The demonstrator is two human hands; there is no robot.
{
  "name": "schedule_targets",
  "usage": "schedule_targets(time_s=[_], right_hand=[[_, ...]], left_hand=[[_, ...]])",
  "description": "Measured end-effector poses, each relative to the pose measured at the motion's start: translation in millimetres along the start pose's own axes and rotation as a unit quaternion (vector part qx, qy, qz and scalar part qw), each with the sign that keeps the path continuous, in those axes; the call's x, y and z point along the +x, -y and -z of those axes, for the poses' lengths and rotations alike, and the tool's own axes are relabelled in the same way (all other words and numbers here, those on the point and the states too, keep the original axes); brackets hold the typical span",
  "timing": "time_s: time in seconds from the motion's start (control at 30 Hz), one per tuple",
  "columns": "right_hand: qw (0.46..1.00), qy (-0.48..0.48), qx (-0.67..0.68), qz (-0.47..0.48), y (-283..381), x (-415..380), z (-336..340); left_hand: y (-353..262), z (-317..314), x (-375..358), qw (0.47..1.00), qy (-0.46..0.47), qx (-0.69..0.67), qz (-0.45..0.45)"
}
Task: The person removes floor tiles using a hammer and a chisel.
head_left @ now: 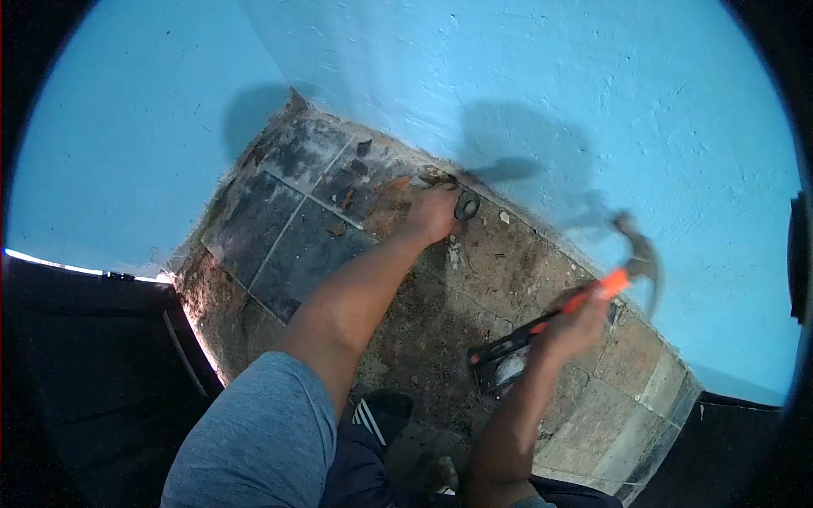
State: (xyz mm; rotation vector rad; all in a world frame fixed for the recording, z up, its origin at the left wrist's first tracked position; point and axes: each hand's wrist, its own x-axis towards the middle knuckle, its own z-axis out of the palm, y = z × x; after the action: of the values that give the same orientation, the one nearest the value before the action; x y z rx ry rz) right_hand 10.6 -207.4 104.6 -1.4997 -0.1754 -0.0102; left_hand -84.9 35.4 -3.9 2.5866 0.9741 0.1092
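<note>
My right hand (576, 326) is wrapped round the orange and black handle of a claw hammer (611, 281), raised over the floor near the wall. The hammer's metal head is slightly blurred. My left hand (434, 213) is closed low by the foot of the wall, on what looks like a chisel (467, 205). Only its round dark end shows; the blade is hidden. Broken tile pieces (398, 183) lie just left of that hand. Dark grey tiles (318, 245) adjoin the rough, bare floor (500, 254) there.
A light blue wall (635, 102) rises behind the work and meets another in the corner. Near my feet is a dark shoe with white stripes (381, 416). Dark panels (93, 347) stand at the left. Under the hammer handle is a whitish thing (510, 369), partly hidden.
</note>
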Motion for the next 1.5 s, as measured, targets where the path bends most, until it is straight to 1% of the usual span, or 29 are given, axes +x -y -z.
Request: schedule_targets(time_s=[0.07,0.17,0.2,0.23,0.27,0.3,0.33,0.4,0.5,0.6,0.7,0.8,0.9,1.0,1.1,1.13,1.17,1.2,1.3,1.4,1.43,1.47,1.5], right_hand=[[0.996,-0.059,0.047,0.054,40.6,9.6,-1.2],[0.982,-0.106,0.112,0.113,42.9,3.3,-6.4],[0.995,-0.076,0.036,0.045,24.2,-10.2,3.1],[0.958,-0.120,-0.175,0.191,-42.7,-19.1,-6.8],[0.948,-0.032,-0.269,0.167,-66.6,-32.9,-18.6],[0.920,0.059,-0.356,0.156,-90.5,-46.7,-30.6],[0.914,0.265,-0.306,-0.026,-85.8,-65.3,-41.9],[0.900,0.302,-0.289,-0.120,-149.8,-77.8,-12.3],[0.895,0.289,-0.307,-0.148,-152.6,-102.7,12.8],[0.894,0.268,-0.267,-0.240,-161.6,-110.4,23.1],[0.899,0.207,-0.193,-0.334,-150.8,-102.9,18.9],[0.912,0.195,-0.271,-0.240,-157.0,-86.5,16.6],[0.925,0.176,-0.201,-0.270,-164.3,-69.5,20.3],[0.933,0.176,-0.173,-0.262,-141.4,-55.9,21.8],[0.940,0.155,-0.112,-0.283,-100.9,-38.0,20.7],[0.957,0.147,-0.103,-0.228,-101.8,-29.9,19.7],[0.972,0.105,-0.084,-0.191,-97.2,-25.3,24.7],[0.984,0.064,-0.066,-0.152,-61.8,-19.4,17.2],[0.999,-0.042,-0.016,0.027,-17.4,-4.1,6.3],[0.988,-0.110,0.093,0.053,-6.2,-11.5,-6.0],[0.987,-0.150,-0.050,0.041,-40.8,-24.4,-10.3],[0.984,-0.059,-0.169,0.010,-75.3,-43.8,-16.0],[0.958,0.036,-0.284,0.002,-109.9,-63.2,-21.9]], left_hand=[[2.6,-3.6,1.9,0.999,-0.024,0.003,-0.023],[9.6,-18.0,9.5,0.998,-0.047,0.001,-0.035],[12.3,-21.3,11.5,0.998,-0.053,0.000,-0.036],[10.9,-16.8,9.9,0.998,-0.051,-0.006,-0.027],[5.2,-8.8,7.1,0.998,-0.050,-0.013,-0.020],[0.4,-5.6,4.6,0.999,-0.047,-0.021,-0.014],[0.2,-8.1,4.9,0.998,-0.055,-0.029,-0.012],[4.2,-11.8,11.6,0.996,-0.073,-0.045,-0.007],[3.9,-5.5,10.8,0.997,-0.041,-0.059,-0.002],[7.9,-19.1,-4.2,0.995,-0.043,0.000,-0.088],[-0.1,-24.0,-20.4,0.993,0.011,-0.002,-0.116],[-2.6,-26.1,-13.0,0.989,0.017,-0.025,-0.142],[6.0,-32.5,0.0,0.990,-0.038,0.018,-0.135],[-1.1,-4.3,2.3,0.997,0.035,-0.017,-0.061],[13.3,-27.8,6.6,0.996,-0.017,-0.013,-0.087],[11.6,-25.3,6.0,0.996,-0.015,-0.010,-0.086],[10.3,-23.1,4.8,0.996,-0.012,-0.007,-0.085],[10.1,-21.8,3.5,0.997,-0.009,-0.003,-0.082],[13.4,-22.6,9.1,0.997,-0.015,-0.026,-0.077],[7.3,-12.2,7.3,0.997,-0.025,-0.035,-0.066],[7.9,-8.4,6.8,0.997,-0.033,-0.033,-0.064],[6.2,-6.6,6.0,0.997,-0.040,-0.033,-0.063],[2.5,-6.6,5.7,0.996,-0.046,-0.035,-0.065]])
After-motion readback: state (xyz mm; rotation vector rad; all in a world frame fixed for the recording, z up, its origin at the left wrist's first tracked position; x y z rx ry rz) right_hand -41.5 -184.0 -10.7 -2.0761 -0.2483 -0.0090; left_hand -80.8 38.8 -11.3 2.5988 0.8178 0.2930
